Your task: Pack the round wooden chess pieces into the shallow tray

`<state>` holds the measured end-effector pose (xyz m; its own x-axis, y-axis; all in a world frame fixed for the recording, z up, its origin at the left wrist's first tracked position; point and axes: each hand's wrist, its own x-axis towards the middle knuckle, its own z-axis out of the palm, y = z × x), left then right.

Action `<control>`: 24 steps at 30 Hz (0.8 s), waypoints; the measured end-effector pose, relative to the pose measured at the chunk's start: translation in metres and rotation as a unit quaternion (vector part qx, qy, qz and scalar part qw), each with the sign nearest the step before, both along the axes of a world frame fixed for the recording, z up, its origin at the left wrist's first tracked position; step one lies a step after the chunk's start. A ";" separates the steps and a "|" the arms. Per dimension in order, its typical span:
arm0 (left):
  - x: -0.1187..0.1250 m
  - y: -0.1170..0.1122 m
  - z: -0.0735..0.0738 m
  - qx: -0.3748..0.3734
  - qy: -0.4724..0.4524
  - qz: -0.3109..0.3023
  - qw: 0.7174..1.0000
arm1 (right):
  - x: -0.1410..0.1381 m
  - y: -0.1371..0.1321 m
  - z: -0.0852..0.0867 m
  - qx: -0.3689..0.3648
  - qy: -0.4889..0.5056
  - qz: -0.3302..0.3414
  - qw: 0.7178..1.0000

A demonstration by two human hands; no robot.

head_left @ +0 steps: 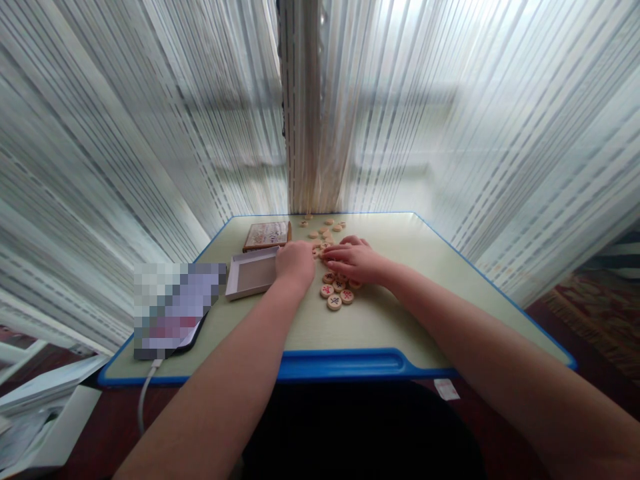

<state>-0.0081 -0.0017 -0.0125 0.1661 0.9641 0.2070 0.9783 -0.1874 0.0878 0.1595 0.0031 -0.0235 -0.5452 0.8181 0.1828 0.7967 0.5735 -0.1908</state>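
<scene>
Several round wooden game pieces [334,302] with red and black marks lie on a pale table [425,320] with a blue rim. My right hand [356,261] lies flat over a cluster of them, fingers stretched toward the left. My left hand [295,261] rests curled beside it, its fingers closed over pieces that I cannot see clearly. More pieces [325,233] are scattered farther back. An open white box tray [251,279] sits just left of my left hand, and its printed lid [267,235] lies behind it.
A phone [173,310] with a white cable lies at the table's left front. Striped sheer curtains [150,133] hang close around the table's back and sides. A patterned rug [600,307] covers the floor to the right. White furniture stands at lower left.
</scene>
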 end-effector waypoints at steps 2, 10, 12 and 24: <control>-0.001 0.000 0.002 -0.010 0.014 0.008 1.000 | 0.000 -0.001 0.000 0.016 -0.005 0.001 1.000; -0.001 0.000 0.001 -0.028 0.002 -0.016 0.999 | 0.003 0.001 -0.003 0.024 -0.002 -0.021 0.999; -0.001 -0.001 0.001 -0.024 0.009 -0.032 0.999 | 0.003 0.000 -0.003 0.016 -0.003 -0.015 1.000; 0.001 -0.002 0.001 -0.020 0.018 -0.038 0.999 | 0.005 0.005 -0.006 0.043 0.022 -0.020 0.999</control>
<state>-0.0074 -0.0032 -0.0118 0.2449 0.9559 0.1619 0.9643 -0.2576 0.0622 0.1644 0.0084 -0.0293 -0.5025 0.8192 0.2764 0.8113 0.5573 -0.1769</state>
